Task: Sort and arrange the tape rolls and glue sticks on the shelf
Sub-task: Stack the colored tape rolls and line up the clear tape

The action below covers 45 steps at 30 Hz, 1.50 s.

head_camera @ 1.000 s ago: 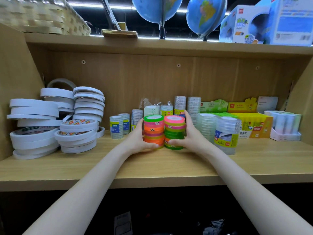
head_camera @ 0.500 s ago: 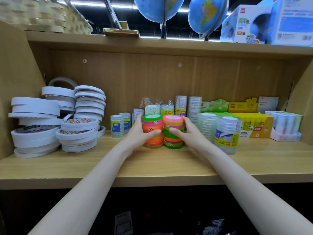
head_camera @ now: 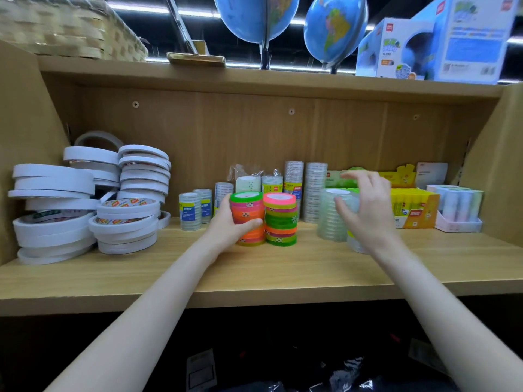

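Holding the left stack of bright tape rolls (head_camera: 246,219), the left hand (head_camera: 230,224) wraps its fingers and thumb round the stack's side. That stack has a green roll on top and stands on the wooden shelf (head_camera: 254,275). A second bright stack (head_camera: 280,219) with a pink roll on top stands right beside it and touches it.

The right hand (head_camera: 365,210) is up in the air near the clear tape stack (head_camera: 332,216), with its fingers spread and bent a little. It looks blurry, and it holds nothing that I can see.

Big white tape rolls (head_camera: 56,213) are piled up at the left end of the shelf. Some more white rolls (head_camera: 127,222) sit in a pile next to them. Small clear tape rolls with blue labels (head_camera: 190,211) stand behind the left hand, near the back wall. Taller packs of clear tape (head_camera: 294,176) stand behind the bright stacks.

A yellow box (head_camera: 413,207) at the right is open on top and is full of glue sticks standing in rows. Next to it a small pink tray (head_camera: 458,224) holds pale tubes standing up. Green and yellow boxes (head_camera: 402,174) lean at the back.

Two blue globes (head_camera: 334,26) and a woven basket (head_camera: 65,29) sit on the shelf above.
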Each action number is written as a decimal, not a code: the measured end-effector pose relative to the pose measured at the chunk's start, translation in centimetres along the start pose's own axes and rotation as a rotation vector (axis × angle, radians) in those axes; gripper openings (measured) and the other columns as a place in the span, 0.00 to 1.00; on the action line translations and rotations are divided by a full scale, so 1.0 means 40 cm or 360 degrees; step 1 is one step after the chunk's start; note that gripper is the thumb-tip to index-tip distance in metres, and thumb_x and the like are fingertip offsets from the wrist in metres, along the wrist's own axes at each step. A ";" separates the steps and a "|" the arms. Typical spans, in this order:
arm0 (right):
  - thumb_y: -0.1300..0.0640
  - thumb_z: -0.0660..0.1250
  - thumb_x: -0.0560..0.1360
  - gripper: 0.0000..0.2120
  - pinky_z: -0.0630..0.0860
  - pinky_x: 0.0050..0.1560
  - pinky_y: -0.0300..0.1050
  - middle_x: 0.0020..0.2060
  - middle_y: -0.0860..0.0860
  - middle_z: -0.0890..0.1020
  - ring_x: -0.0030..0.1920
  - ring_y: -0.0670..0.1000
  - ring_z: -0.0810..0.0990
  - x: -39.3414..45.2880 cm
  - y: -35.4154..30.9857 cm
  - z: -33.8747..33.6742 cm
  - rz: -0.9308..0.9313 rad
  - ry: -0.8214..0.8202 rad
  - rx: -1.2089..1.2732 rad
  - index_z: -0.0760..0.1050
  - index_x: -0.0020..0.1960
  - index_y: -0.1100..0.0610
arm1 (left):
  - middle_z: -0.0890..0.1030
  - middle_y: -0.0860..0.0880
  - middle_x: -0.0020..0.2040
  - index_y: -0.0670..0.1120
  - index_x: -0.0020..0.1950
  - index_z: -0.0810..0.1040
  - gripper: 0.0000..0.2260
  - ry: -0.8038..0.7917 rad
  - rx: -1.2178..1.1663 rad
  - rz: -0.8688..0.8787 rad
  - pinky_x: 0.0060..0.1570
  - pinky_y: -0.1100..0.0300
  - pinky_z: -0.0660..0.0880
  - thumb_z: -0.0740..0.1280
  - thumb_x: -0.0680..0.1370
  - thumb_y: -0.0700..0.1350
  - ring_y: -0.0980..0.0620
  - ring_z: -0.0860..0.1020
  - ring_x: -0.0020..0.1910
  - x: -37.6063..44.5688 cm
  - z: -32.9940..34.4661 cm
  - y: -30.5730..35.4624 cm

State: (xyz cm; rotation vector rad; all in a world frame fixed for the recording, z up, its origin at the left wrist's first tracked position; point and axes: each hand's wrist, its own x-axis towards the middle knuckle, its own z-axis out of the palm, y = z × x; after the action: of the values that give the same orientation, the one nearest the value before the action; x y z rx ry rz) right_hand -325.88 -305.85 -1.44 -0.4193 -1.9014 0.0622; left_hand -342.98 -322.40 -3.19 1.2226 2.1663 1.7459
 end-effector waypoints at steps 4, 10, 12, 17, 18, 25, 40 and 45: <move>0.46 0.73 0.68 0.31 0.68 0.62 0.56 0.65 0.57 0.67 0.64 0.61 0.66 0.037 0.090 -0.054 0.0571 -0.0755 -0.0320 0.66 0.68 0.51 | 0.68 0.45 0.69 0.48 0.75 0.53 0.35 0.0034 0.0098 -0.0034 0.59 0.56 0.67 0.70 0.74 0.41 0.49 0.69 0.64 0.000 0.008 -0.002; 0.64 0.76 0.65 0.42 0.74 0.49 0.42 0.56 0.49 0.75 0.53 0.49 0.76 0.027 0.140 -0.079 0.0718 -0.0968 0.0501 0.59 0.71 0.48 | 0.67 0.45 0.70 0.47 0.75 0.53 0.36 0.0044 0.0144 -0.0038 0.63 0.54 0.67 0.70 0.74 0.42 0.48 0.67 0.67 -0.005 0.008 0.004; 0.67 0.74 0.67 0.36 0.75 0.44 0.40 0.52 0.48 0.77 0.49 0.46 0.77 0.039 0.145 -0.082 0.0854 -0.1034 0.0802 0.63 0.68 0.48 | 0.66 0.45 0.71 0.48 0.75 0.53 0.36 0.0039 0.0163 -0.0036 0.63 0.52 0.67 0.70 0.74 0.42 0.48 0.67 0.68 -0.005 0.004 0.004; 0.69 0.73 0.67 0.31 0.77 0.50 0.49 0.55 0.52 0.79 0.53 0.51 0.79 0.070 0.138 -0.047 0.0884 -0.1212 0.0978 0.68 0.63 0.46 | 0.67 0.47 0.70 0.49 0.75 0.55 0.35 -0.0008 0.0132 -0.0050 0.59 0.55 0.68 0.71 0.73 0.43 0.50 0.68 0.66 -0.009 -0.013 0.009; 0.69 0.73 0.67 0.32 0.77 0.51 0.50 0.56 0.52 0.79 0.53 0.51 0.80 0.076 0.126 -0.031 0.0866 -0.1249 0.1007 0.68 0.64 0.46 | 0.68 0.48 0.69 0.49 0.74 0.56 0.35 -0.0013 0.0127 -0.0041 0.58 0.56 0.69 0.71 0.73 0.43 0.52 0.69 0.63 -0.010 -0.017 0.009; 0.67 0.73 0.67 0.29 0.73 0.60 0.58 0.57 0.53 0.78 0.56 0.56 0.79 0.095 0.083 0.065 0.0736 -0.1401 0.1195 0.72 0.60 0.42 | 0.70 0.52 0.60 0.50 0.73 0.59 0.34 -0.0091 0.0117 -0.0061 0.54 0.59 0.69 0.72 0.71 0.46 0.56 0.70 0.56 -0.017 -0.040 -0.001; 0.76 0.62 0.71 0.28 0.75 0.39 0.39 0.52 0.54 0.78 0.41 0.47 0.79 0.110 0.081 0.111 0.0830 -0.1429 0.1509 0.69 0.65 0.53 | 0.70 0.54 0.58 0.50 0.71 0.62 0.31 -0.0103 0.0158 -0.0049 0.54 0.61 0.68 0.72 0.72 0.44 0.56 0.70 0.56 -0.017 -0.036 -0.004; 0.76 0.62 0.70 0.27 0.75 0.53 0.50 0.58 0.58 0.77 0.54 0.55 0.78 0.120 0.079 0.127 0.0826 -0.1477 0.1558 0.70 0.61 0.51 | 0.71 0.51 0.63 0.49 0.72 0.61 0.31 -0.0142 0.0103 -0.0114 0.53 0.61 0.69 0.71 0.73 0.42 0.55 0.70 0.58 -0.008 -0.040 -0.010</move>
State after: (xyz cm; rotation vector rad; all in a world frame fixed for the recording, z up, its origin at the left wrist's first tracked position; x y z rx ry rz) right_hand -331.19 -300.57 0.25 -0.1790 -2.2670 1.6947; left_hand -343.81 -323.85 -3.14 1.1967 2.2025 1.5748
